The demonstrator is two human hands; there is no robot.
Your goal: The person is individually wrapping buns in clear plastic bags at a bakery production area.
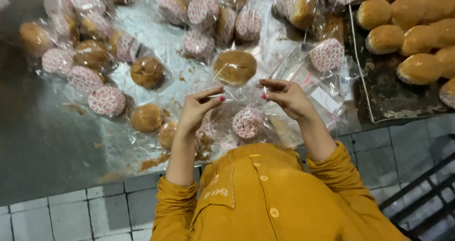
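your left hand (pixel 196 111) and right hand (pixel 284 96) pinch top of clear bag (pixel 235 92), fingertips closed on plastic, bun (pixel 235 67) inside, held above metal table (pixel 42 141). many bagged buns (pixel 106 100) already piled across table. bare buns (pixel 419 68) on tray (pixel 388 103) at right still unwrapped. judging: this bag not yet sealed, a good share left.

Bakery packing spot: bagged buns (pixel 147 72), bun tray (pixel 379 99).

Two hands (pixel 196 109), many bagged buns (pixel 235 66)
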